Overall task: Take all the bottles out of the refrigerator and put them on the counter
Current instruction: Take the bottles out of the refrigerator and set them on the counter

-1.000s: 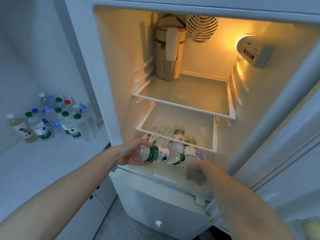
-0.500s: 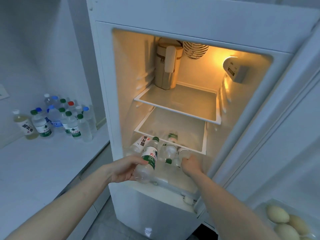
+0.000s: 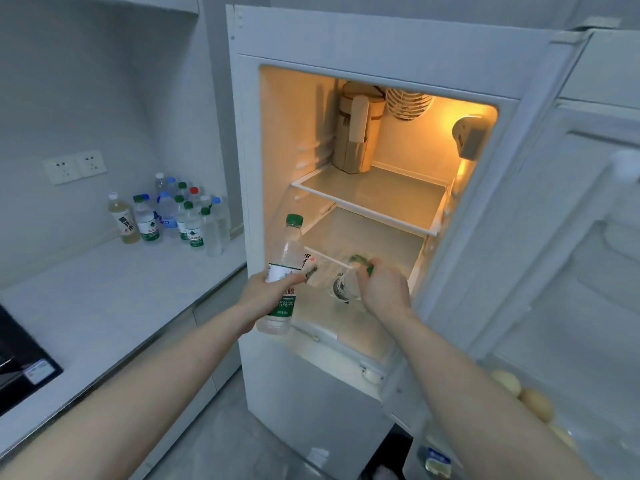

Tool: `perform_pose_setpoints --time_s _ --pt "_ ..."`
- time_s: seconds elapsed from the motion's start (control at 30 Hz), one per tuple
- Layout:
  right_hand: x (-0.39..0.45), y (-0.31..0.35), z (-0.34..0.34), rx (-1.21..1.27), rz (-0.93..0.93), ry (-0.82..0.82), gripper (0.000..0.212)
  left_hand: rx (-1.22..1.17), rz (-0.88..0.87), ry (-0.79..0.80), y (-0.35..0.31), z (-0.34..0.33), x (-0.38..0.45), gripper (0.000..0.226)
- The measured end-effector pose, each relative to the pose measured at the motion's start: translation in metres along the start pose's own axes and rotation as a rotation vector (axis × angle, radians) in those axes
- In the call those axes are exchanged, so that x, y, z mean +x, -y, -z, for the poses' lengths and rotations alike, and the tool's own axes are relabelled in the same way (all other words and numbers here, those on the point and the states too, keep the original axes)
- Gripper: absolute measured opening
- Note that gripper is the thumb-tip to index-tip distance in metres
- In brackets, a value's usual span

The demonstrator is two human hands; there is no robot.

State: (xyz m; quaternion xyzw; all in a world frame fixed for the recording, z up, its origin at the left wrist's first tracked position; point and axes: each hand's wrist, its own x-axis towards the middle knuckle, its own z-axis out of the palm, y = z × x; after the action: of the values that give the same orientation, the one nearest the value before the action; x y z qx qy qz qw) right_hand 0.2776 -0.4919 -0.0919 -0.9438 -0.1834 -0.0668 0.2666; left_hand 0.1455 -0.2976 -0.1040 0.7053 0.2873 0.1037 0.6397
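Pale grey walls close in a small kitchen corner, where a white counter (image 3: 104, 289) runs along the left up to an open refrigerator (image 3: 381, 57) lit warm yellow inside. At the back of the counter, below two wall sockets (image 3: 74, 167), a cluster of bottles (image 3: 173, 216) stands upright, mostly clear with green, blue and red caps, one holding yellowish liquid. The left hand (image 3: 266, 299) is wrapped around the middle of a green-capped water bottle (image 3: 282, 271), held nearly upright just outside the refrigerator's front edge. The right hand (image 3: 384, 289) is closed over a second bottle (image 3: 346, 285) lying low in the refrigerator, under the lower shelf (image 3: 363, 233). More bottles lie beside it, blurred. A tan insulated bag (image 3: 356, 133) stands on the upper shelf (image 3: 374, 195). Eggs (image 3: 519, 396) sit in the door rack at right.
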Motion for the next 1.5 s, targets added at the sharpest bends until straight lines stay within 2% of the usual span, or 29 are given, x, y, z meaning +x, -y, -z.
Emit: perform_pose_setpoints --time_s 0.07,0.13,0.23,0.3,0.43,0.6,0.67,0.87,1.03,1.27,1.5 --pt "-0.003 0.014 0.015 0.048 0.048 -0.013 0.03 0.029 -0.065 -0.127 -0.001 0.001 -0.017 0.029" --pt "-0.006 0.029 0.03 0.077 0.101 -0.03 0.027 0.102 -0.128 -0.221 0.0 0.01 -0.031 0.039" --pt "-0.01 0.056 0.044 0.125 0.19 -0.031 0.019 0.21 -0.193 -0.259 0.006 0.035 -0.046 0.043" --pt "-0.016 0.075 0.046 0.185 0.242 -0.005 0.024 0.26 -0.221 -0.284 0.008 0.055 -0.057 0.041" --pt "-0.028 0.112 0.036 0.22 0.316 0.066 0.023 0.265 -0.203 -0.359 0.015 0.096 -0.068 0.039" --pt "-0.037 0.17 -0.001 0.264 0.405 0.159 0.022 0.317 -0.16 -0.452 0.039 0.158 -0.071 0.059" --pt "-0.039 0.191 -0.018 0.274 0.424 0.199 0.02 0.319 -0.148 -0.463 0.049 0.182 -0.073 0.065" --pt "-0.034 0.273 -0.085 0.201 0.464 0.288 0.024 0.391 -0.089 -0.497 0.074 0.278 -0.058 0.057" --pt "-0.037 0.321 -0.124 0.187 0.441 0.326 0.026 0.481 -0.051 -0.515 0.089 0.339 -0.033 0.061" --pt "-0.01 0.36 -0.163 0.159 0.434 0.366 0.02 0.54 -0.032 -0.504 0.096 0.379 0.028 0.069" --pt "0.055 0.382 -0.222 0.123 0.442 0.406 0.023 0.599 0.021 -0.467 0.098 0.407 0.121 0.064"
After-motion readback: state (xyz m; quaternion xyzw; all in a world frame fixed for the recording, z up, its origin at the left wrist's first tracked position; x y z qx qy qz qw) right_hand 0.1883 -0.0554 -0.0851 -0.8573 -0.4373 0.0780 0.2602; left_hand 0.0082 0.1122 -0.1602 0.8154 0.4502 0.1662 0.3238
